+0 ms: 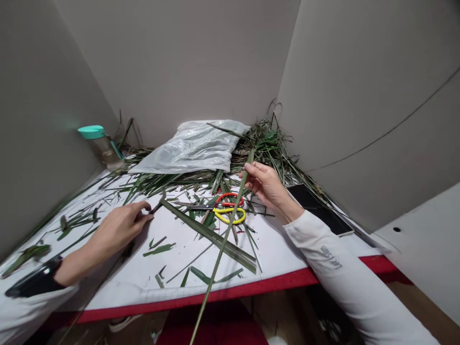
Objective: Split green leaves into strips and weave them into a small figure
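My right hand [266,184] pinches a long thin green leaf strip [224,239] near its top; the strip slants down past the table's front edge. My left hand [120,225] rests on the white table [143,282], its fingers closed on the near end of a wide flat green leaf [212,237] that lies diagonally across the table. Scissors [228,208] with red and yellow handles lie between my hands, under the thin strip.
A crumpled clear plastic bag [194,146] lies at the back on a heap of green leaves [269,143]. A jar with a teal lid [98,143] stands back left. A dark phone [319,208] lies on the right. Leaf scraps litter the table. Grey walls enclose it.
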Demonstrator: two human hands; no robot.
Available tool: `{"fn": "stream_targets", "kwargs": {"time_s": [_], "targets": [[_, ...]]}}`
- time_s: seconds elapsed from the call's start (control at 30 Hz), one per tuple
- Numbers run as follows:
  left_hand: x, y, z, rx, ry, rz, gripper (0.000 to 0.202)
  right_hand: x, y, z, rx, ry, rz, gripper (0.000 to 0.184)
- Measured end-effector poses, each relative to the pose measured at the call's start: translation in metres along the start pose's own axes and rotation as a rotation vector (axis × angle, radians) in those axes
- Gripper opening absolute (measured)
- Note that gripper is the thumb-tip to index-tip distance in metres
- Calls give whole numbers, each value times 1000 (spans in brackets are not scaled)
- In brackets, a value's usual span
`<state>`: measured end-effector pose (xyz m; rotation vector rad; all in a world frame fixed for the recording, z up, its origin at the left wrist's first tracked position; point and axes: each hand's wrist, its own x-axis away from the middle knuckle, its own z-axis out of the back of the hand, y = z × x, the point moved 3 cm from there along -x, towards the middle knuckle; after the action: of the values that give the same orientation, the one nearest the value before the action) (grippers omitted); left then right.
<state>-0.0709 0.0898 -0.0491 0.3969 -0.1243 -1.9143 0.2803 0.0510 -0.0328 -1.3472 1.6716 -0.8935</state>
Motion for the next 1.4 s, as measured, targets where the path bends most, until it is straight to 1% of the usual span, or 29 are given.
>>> {"fn": "stream_targets", "kwargs": {"time_s": [0.07, 0.17, 0.2, 0.23, 0.3, 0.33, 0.37, 0.43, 0.5, 0.63, 0.7, 0.8, 0.87, 0.93, 1.0, 1.03, 1.1, 1.2, 1.23, 1.3, 1.4], "targets": [[-2, 19, 3, 42, 26, 3, 27, 0, 1, -2, 4, -14, -1, 40], [-3, 59, 7, 163, 60, 0, 35, 2, 5, -8, 22, -43, -2, 40], [-3, 74, 6, 342, 25, 19, 34, 4, 6, -10, 30, -54, -4, 40], [-2, 90, 2, 528, -55, 33, 34, 6, 8, -13, 38, -66, -7, 40], [1, 122, -7, 879, -267, 50, 34, 11, 11, -20, 57, -87, -10, 39], [3, 136, -11, 990, -352, 47, 33, 14, 13, -24, 67, -95, -10, 38], [5, 147, -14, 1053, -389, 51, 31, 17, 14, -27, 76, -102, -9, 36], [7, 161, -19, 1134, -410, 71, 27, 21, 16, -31, 98, -105, -9, 33], [7, 164, -23, 1178, -409, 89, 26, 24, 17, -33, 125, -100, -5, 30], [4, 155, -36, 1241, -406, 125, 27, 26, 21, -33, 171, -130, 15, 26], [3, 150, -45, 1293, -436, 152, 29, 26, 25, -33, 155, -175, 3, 25], [1, 147, -56, 1434, -499, 184, 33, 26, 31, -33, 66, -249, -36, 24], [2, 149, -60, 1538, -534, 181, 32, 26, 32, -34, 24, -274, -54, 24], [4, 151, -62, 1596, -557, 180, 29, 25, 33, -34, 30, -270, -62, 22], [6, 152, -63, 1584, -552, 197, 27, 25, 33, -34, 61, -247, -62, 21], [6, 151, -63, 1562, -525, 209, 26, 25, 33, -35, 80, -236, -61, 20], [6, 149, -61, 1485, -449, 200, 26, 25, 33, -36, 126, -223, -63, 20], [3, 146, -56, 1328, -307, 122, 28, 28, 34, -39, 183, -206, -85, 21], [3, 145, -55, 1292, -281, 104, 28, 29, 34, -39, 194, -203, -94, 21], [3, 144, -55, 1290, -291, 107, 27, 30, 35, -39, 194, -207, -108, 22], [4, 143, -61, 1439, -432, 173, 28, 31, 36, -39, 116, -252, -130, 24]]}}
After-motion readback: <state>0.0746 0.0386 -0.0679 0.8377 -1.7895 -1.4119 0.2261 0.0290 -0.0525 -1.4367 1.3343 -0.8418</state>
